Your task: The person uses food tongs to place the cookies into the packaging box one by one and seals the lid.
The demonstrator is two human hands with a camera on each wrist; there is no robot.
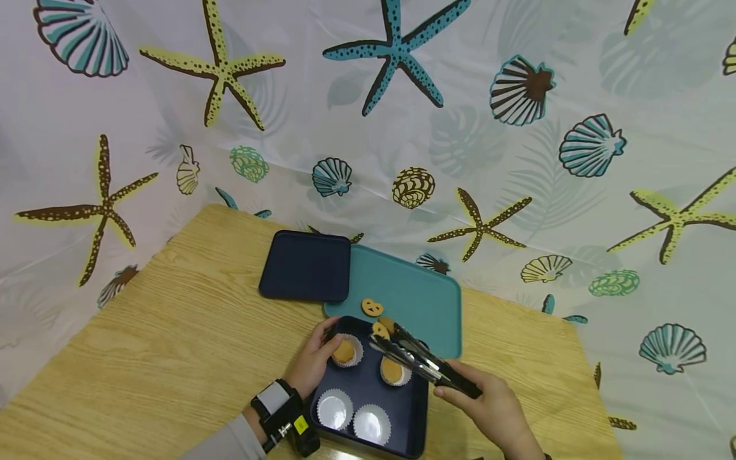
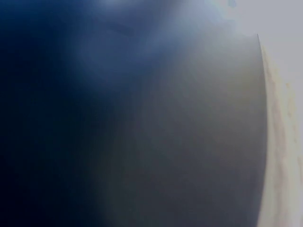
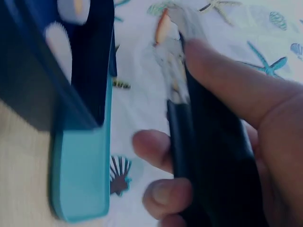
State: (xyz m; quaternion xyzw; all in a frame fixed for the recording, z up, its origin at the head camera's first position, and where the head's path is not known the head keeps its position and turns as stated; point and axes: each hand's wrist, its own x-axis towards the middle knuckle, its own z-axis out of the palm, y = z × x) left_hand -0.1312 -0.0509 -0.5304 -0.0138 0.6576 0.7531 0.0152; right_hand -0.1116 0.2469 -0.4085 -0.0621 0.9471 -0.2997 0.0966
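My left hand [image 1: 310, 361] grips the left rim of a deep navy box [image 1: 415, 421], thumb over the edge. The left wrist view is mostly a dark blur. My right hand [image 1: 491, 404] holds black-handled metal tongs [image 1: 425, 365] above the box's far right part. At the tong tips is a tan pretzel-shaped cookie [image 1: 379, 330], with a browner piece [image 1: 387, 324] beside it; how firmly they are held is unclear. White paper cups line the box: a left one with a round tan cookie [image 1: 344, 351], a right one with another cookie [image 1: 392, 370], and bare near cups [image 1: 335, 409].
Behind the box, a teal tray [image 1: 414, 287] bears another pretzel-shaped cookie [image 1: 372, 307]. A small navy tray [image 1: 307, 265] overlaps the teal tray's left end. All stand on a wooden table [image 1: 218, 332], against a sea-patterned cloth [image 1: 368, 140].
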